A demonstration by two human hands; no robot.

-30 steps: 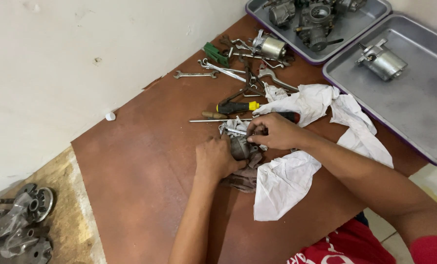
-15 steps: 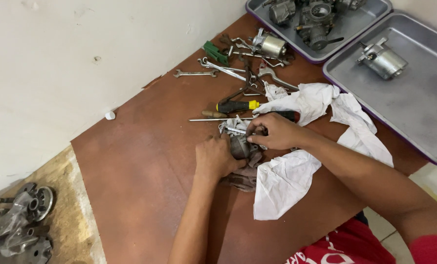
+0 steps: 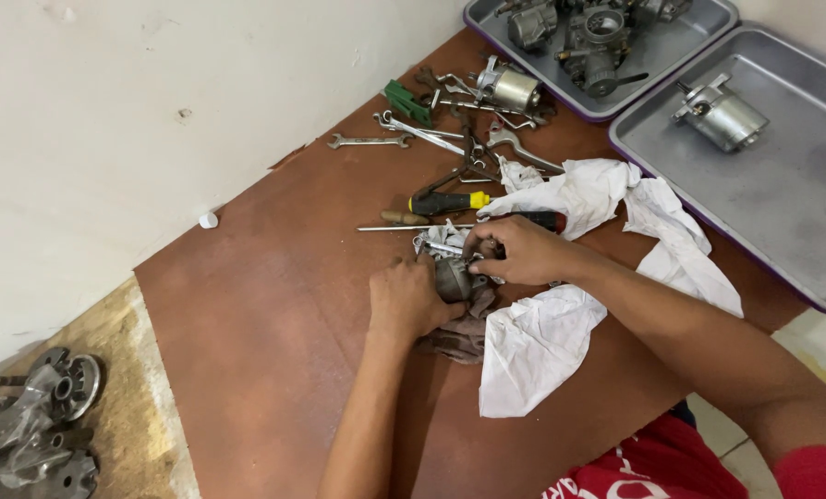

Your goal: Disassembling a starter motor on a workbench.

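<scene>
Centrally, item one: a small grey metal engine part (image 3: pixel 452 275), lying on a brown tabletop (image 3: pixel 265 305) set against a white wall (image 3: pixel 136 102). I see my left hand (image 3: pixel 411 300) curled closed against the part's left side, and my right hand (image 3: pixel 515 249) gripping its top, fingertips (image 3: pixel 473 251) pressed down on it. Under it, one dark rag (image 3: pixel 455 337); just beside, one white cloth (image 3: pixel 561 314), crumpled. Behind: one yellow-and-black screwdriver (image 3: pixel 450 201), one thin metal rod (image 3: pixel 413 226), a heap of spanners (image 3: pixel 431 134), count unclear. Two grey trays (image 3: pixel 801 203) at the far right, holding further engine parts. One white cap (image 3: pixel 209 220) near the wall.
</scene>
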